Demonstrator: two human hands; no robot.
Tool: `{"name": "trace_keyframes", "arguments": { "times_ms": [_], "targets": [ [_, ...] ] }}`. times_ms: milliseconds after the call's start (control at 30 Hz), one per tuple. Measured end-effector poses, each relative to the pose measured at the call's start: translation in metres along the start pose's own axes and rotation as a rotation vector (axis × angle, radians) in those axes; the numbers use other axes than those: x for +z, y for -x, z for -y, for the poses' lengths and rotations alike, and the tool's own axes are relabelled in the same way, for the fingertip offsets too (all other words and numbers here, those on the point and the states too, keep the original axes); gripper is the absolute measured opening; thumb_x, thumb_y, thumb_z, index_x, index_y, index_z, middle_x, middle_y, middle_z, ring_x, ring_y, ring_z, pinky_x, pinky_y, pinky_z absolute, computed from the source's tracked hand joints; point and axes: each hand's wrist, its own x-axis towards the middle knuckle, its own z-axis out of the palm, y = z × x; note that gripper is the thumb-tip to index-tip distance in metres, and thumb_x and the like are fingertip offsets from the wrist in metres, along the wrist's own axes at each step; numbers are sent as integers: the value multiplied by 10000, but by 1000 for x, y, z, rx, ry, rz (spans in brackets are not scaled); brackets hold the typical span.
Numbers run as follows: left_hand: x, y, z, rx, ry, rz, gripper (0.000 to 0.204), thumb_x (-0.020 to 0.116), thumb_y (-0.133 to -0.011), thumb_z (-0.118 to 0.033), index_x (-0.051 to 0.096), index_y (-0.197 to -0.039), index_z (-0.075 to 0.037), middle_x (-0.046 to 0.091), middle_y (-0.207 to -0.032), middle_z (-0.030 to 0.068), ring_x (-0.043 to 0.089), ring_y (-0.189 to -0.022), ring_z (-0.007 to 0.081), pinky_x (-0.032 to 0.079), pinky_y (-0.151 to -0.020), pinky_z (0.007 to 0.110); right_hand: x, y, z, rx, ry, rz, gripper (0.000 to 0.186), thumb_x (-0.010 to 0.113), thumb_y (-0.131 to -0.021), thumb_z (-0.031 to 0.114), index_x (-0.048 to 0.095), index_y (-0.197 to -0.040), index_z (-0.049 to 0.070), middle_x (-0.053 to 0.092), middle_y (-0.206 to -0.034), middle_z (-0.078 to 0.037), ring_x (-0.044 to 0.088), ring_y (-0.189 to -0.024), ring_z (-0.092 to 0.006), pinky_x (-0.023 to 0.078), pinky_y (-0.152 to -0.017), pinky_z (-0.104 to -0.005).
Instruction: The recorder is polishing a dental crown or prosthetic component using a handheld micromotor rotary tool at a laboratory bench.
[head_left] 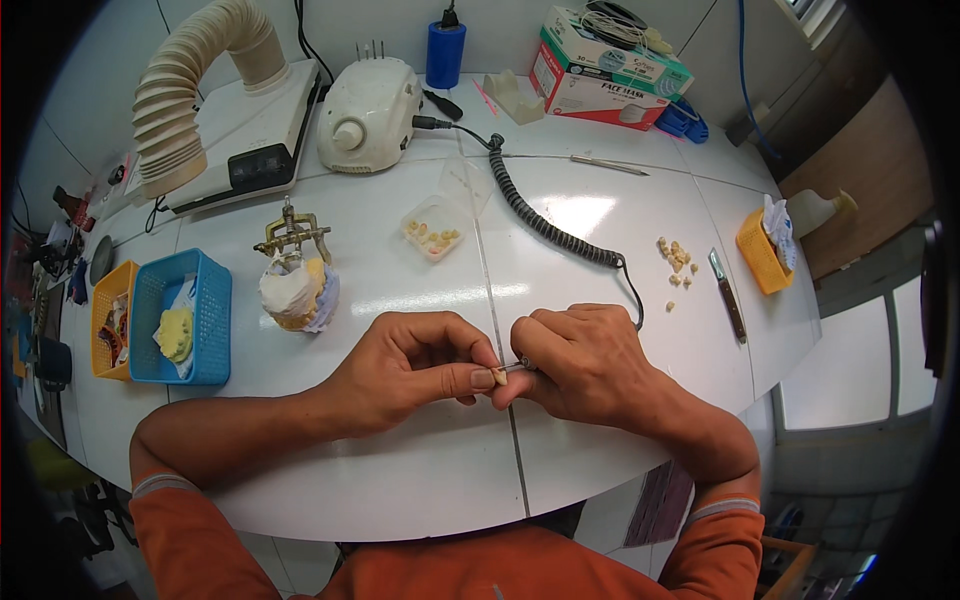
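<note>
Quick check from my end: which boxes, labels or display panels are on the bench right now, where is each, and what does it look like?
Upper box: back right of the table, flat carton, green and white, stacked on another.
Lower box: beneath it, white carton with red trim and an oval opening in front.
Dark panel: front face of the white suction unit, back left, black strip with small markings.

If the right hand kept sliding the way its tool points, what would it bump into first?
The right hand points its handpiece tip leftward. It would almost at once meet the small tooth-like piece pinched in the left hand's fingertips; they already look nearly touching.
</note>
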Motion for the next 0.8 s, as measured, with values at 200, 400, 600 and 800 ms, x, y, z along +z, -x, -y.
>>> {"name": "trace_keyframes", "arguments": {
  "times_ms": [200,400,600,800],
  "targets": [
    [-1,1,2,-1,-6,2,113,752,-1006,-37,730,-1114,-13,744,-1100,87,737,-993,162,635,-834,315,-3,-1,3,20,-25,19,538,710,-936,607,578,-828,97,566,-637,-35,582,-510,-251,452,-505,-370],
    [1,1,-1,5,-4,-11,108,754,-1006,-45,728,-1105,-11,750,-1095,86,738,-989,159,639,-818,313,-2,0,3,33,-32,11,543,710,-931,616,577,-837,97,572,-646,-43,591,-516,-260,454,-504,-380],
    [1,2,-1,-8,-8,-8,112,756,-1004,-54,726,-1099,-3,753,-1077,87,740,-972,155,640,-811,306,-2,-1,4,33,-40,39,516,789,-883,560,550,-817,107,546,-635,-37,545,-501,-262,426,-507,-377],
    [2,2,-3,-23,-24,-6,113,754,-1005,-53,727,-1102,-3,748,-1073,86,738,-973,153,639,-813,300,-3,-1,4,23,-32,54,523,717,-948,576,546,-813,100,578,-627,-47,611,-524,-276,457,-502,-390]
  ]
}}
